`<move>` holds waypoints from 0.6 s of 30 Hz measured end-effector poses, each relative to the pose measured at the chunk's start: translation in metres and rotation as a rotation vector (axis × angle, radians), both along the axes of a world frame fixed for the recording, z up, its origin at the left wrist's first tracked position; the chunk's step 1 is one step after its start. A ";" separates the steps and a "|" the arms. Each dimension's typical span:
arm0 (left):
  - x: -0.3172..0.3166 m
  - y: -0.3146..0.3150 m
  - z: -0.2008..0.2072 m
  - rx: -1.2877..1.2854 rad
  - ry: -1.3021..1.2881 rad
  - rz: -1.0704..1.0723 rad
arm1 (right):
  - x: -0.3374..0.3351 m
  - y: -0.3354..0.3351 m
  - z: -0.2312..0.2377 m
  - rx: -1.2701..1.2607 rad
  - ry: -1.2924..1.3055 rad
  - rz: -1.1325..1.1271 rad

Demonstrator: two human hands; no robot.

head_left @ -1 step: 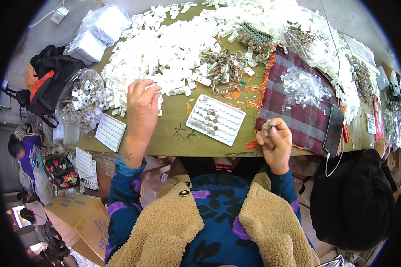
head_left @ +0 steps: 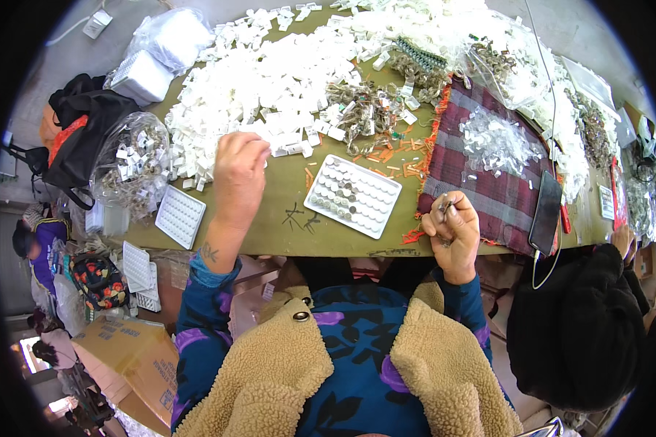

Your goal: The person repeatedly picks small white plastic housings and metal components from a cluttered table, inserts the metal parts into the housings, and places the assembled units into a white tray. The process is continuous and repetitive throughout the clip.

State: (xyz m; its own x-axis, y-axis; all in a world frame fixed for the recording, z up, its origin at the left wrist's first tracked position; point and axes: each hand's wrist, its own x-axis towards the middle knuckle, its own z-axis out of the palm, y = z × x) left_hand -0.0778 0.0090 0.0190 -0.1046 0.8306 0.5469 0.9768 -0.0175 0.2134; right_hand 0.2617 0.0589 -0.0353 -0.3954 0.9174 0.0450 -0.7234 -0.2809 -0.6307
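My left hand (head_left: pixel 239 171) reaches over the green table (head_left: pixel 284 233) to the near edge of a big heap of small white plastic pieces (head_left: pixel 270 80), fingers bunched together among them; whether they hold one is hidden. My right hand (head_left: pixel 452 229) is raised near the table's front edge, pinching a small thin metal part (head_left: pixel 444 207). Between the hands lies a white tray (head_left: pixel 353 195) with rows of round cells, some filled with small grey parts.
A plaid cloth (head_left: pixel 481 167) with clear pieces lies right of the tray, a dark phone (head_left: pixel 547 213) at its edge. A second white tray (head_left: pixel 180 216), a clear bag of parts (head_left: pixel 131 164) and a black bag (head_left: pixel 87 131) sit left. Another person in black (head_left: pixel 583 328) sits at my right.
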 end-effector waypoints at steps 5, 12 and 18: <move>0.032 0.024 -0.008 -0.122 -0.030 -0.259 | 0.004 0.007 -0.006 -0.013 -0.020 0.056; 0.025 0.017 -0.013 -0.201 -0.191 -0.114 | 0.004 0.004 -0.004 0.004 -0.021 0.092; 0.024 -0.027 -0.011 -0.237 -0.409 -0.015 | 0.003 0.004 -0.005 0.026 -0.047 0.097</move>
